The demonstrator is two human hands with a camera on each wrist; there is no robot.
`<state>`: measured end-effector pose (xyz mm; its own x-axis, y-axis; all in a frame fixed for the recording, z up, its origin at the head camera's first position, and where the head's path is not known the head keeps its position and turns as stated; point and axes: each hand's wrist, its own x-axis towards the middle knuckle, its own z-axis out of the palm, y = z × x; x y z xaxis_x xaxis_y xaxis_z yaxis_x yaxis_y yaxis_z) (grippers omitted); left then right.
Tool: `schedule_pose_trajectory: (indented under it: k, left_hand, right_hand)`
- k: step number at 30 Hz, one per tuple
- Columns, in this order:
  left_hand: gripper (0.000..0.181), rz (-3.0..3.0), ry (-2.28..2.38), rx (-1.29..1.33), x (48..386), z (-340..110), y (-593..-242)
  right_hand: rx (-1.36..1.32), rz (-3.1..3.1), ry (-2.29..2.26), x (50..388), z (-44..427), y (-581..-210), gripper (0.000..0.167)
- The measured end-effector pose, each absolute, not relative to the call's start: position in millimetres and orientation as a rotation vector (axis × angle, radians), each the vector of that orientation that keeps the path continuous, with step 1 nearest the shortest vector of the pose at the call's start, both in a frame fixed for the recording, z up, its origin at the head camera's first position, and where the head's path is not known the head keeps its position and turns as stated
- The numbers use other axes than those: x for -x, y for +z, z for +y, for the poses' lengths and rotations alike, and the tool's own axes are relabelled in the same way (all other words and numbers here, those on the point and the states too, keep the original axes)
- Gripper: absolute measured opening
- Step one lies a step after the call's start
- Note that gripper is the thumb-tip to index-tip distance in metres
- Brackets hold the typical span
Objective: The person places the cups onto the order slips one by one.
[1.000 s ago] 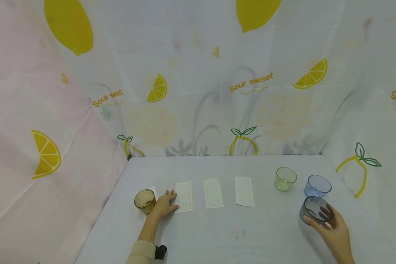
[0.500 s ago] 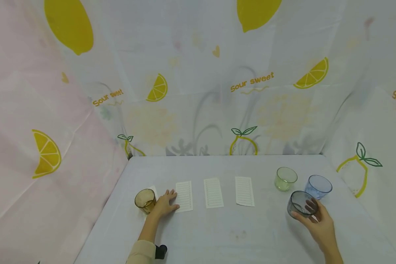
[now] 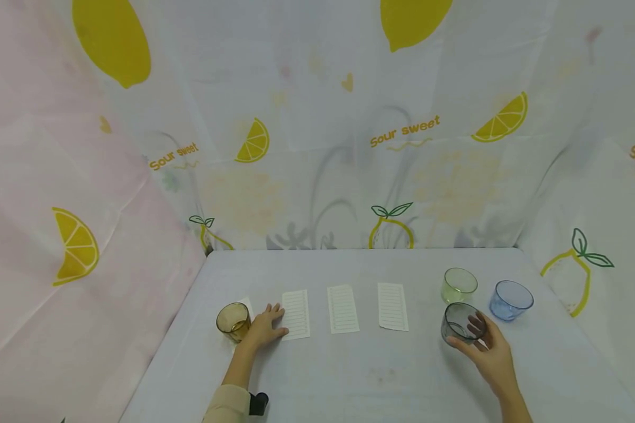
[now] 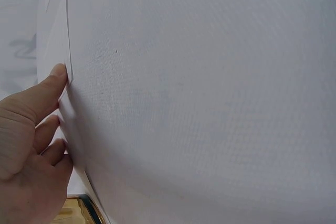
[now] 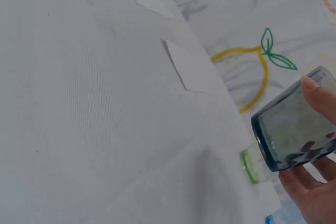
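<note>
My right hand (image 3: 489,358) grips a dark grey glass cup (image 3: 451,329) by its side, thumb on the near side and fingers behind. The cup's shadow lies apart from it, so it is above the table; in the right wrist view the grey cup (image 5: 294,124) is tilted. My left hand (image 3: 263,330) rests on the table, fingers loosely spread, between an amber glass cup (image 3: 231,320) and a white lined paper card (image 3: 296,316). In the left wrist view the thumb touches the edge of a card (image 4: 60,40). The amber cup stands over another card (image 3: 247,304), mostly hidden.
Two more lined cards, a middle one (image 3: 343,310) and a right one (image 3: 393,306), continue the row. A green glass cup (image 3: 457,283) stands behind the grey one, and a blue glass cup (image 3: 510,301) to its right. Lemon-print cloth (image 3: 307,194) walls the table (image 3: 349,376).
My right hand has carried the grey cup leftward, from in front of the blue cup to in front of the green one. My left hand has stayed in place.
</note>
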<state>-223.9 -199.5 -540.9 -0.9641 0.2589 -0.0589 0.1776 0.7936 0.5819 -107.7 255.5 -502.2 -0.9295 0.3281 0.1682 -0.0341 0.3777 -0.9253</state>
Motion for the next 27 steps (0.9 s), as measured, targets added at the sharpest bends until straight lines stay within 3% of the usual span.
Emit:
schedule_pose_trajectory:
  k: [27]
  left_hand:
    - [0.057, 2.844, 0.921, -0.361, 224.3, -200.1, -542.7]
  right_hand:
    - [0.086, -2.277, 1.652, 131.4, 223.5, -498.1, 0.081]
